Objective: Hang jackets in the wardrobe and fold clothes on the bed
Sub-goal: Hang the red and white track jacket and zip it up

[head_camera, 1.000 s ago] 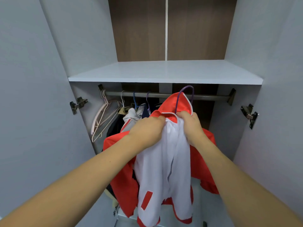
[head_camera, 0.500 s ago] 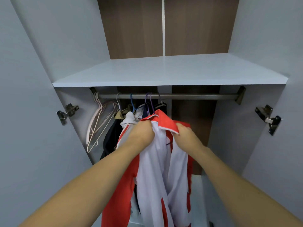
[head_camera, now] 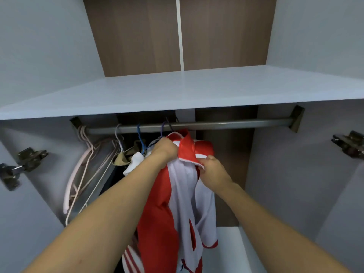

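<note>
A red and white jacket (head_camera: pixel 183 203) hangs inside the wardrobe from a purple hanger hook (head_camera: pixel 163 129) on the metal rail (head_camera: pixel 226 124). My left hand (head_camera: pixel 164 149) grips the jacket's left shoulder near the collar. My right hand (head_camera: pixel 211 166) pinches the red collar's white-trimmed edge. The rest of the hanger is hidden inside the jacket.
Other garments and a blue hanger (head_camera: pixel 140 137) crowd the rail's left part, with empty pink and white hangers (head_camera: pixel 82 174) at the far left. The white shelf (head_camera: pixel 177 91) sits just above the rail. Door hinges (head_camera: pixel 21 162) stick out on both sides. The rail's right part is bare.
The jacket went from held in front of the rail to hanging on it, left of the middle. The view has moved closer, and both hands stay at the collar.
</note>
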